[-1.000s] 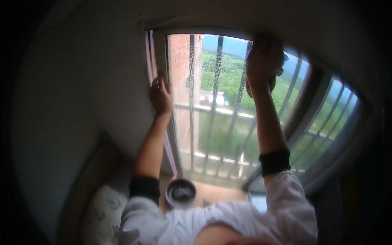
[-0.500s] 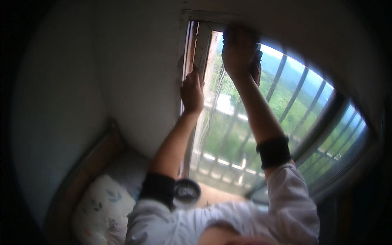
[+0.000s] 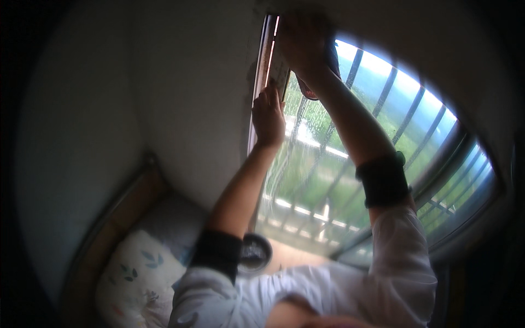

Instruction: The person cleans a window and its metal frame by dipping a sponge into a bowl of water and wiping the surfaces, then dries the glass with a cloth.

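Note:
Wet streaks and drops run down the window pane point(image 3: 306, 164). My right hand point(image 3: 306, 49) is raised to its top left corner, closed on a dark cloth point(image 3: 309, 92) that hangs out below the palm against the glass. Deep shadow hides most of those fingers. Lower down, my left hand point(image 3: 268, 121) grips the left upright of the window frame point(image 3: 264, 65), its fingers curled over the edge.
Dark bars point(image 3: 385, 90) stand outside the glass, with greenery beyond. A round dark basin point(image 3: 256, 253) sits below on a light surface. At lower left lie a leaf-patterned pillow point(image 3: 136, 273) and a brown headboard-like edge point(image 3: 123, 205). A bare wall point(image 3: 191, 109) rises on the left.
My right hand has moved left with the cloth, from the top of the pane to its corner by the frame. My left hand keeps its hold on the upright. The view has shifted slightly.

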Tool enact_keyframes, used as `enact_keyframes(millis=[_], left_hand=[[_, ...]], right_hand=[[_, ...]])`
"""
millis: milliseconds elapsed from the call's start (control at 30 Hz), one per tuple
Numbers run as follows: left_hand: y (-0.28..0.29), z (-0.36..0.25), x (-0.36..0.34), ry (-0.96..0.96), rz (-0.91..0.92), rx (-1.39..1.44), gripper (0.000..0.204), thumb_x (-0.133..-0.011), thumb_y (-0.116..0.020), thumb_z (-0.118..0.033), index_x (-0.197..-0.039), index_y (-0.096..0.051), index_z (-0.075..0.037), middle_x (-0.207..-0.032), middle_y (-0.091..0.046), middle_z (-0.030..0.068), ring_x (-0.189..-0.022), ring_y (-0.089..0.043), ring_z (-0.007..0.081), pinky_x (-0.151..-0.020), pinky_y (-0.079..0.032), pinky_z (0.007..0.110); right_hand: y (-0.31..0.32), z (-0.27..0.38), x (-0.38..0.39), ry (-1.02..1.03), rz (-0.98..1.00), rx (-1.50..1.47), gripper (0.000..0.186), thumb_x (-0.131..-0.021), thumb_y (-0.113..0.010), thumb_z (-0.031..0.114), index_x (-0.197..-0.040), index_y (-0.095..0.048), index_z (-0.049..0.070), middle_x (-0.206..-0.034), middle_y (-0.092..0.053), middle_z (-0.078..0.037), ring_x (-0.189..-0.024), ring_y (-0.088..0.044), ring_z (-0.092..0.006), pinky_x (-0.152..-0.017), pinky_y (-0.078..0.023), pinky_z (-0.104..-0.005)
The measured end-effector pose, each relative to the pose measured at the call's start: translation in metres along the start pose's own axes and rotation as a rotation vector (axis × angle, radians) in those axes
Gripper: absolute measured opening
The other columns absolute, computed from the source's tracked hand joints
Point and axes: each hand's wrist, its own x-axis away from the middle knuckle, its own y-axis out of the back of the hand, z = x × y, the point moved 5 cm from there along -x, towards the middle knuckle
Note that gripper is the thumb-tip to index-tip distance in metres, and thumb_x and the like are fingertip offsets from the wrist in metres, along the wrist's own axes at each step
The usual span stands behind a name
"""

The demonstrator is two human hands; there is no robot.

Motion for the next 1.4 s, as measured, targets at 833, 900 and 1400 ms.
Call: enact_keyframes(millis=[833,900,1400], left_hand=[[0.004,0.0,0.0,-0.043,0.001,-0.053,0.06,-0.08,-0.069,-0.014,-0.134,-0.044,-0.005,-0.107,-0.056,0.0147,-0.09,-0.057,0.0326,-0.074,-0.047,0.043],[0.003,-0.001,0.001,-0.043,-0.025,-0.054,0.064,-0.082,-0.067,-0.015,-0.139,-0.04,-0.004,-0.106,-0.057,0.0147,-0.09,-0.057,0.0314,-0.075,-0.048,0.042],[-0.001,0.001,0.002,-0.094,0.02,-0.078,0.06,-0.089,-0.062,-0.019,-0.141,-0.037,-0.004,-0.113,-0.056,0.0152,-0.099,-0.056,0.0318,-0.076,-0.049,0.044]], right_hand=[[0.02,-0.016,0.001,-0.016,0.673,0.079,0.039,-0.086,-0.054,0.021,-0.119,-0.059,0.0,-0.121,-0.053,-0.016,-0.116,-0.048,-0.0325,-0.093,-0.041,-0.0582],[0.027,-0.007,-0.01,0.039,0.544,-0.085,0.038,-0.086,-0.055,0.023,-0.116,-0.061,0.001,-0.121,-0.054,-0.015,-0.116,-0.049,-0.0312,-0.095,-0.039,-0.0579],[0.014,-0.048,0.028,0.158,0.184,0.007,0.026,-0.074,-0.062,0.022,-0.093,-0.07,0.006,-0.115,-0.054,-0.008,-0.113,-0.046,-0.0252,-0.089,-0.04,-0.0499]])
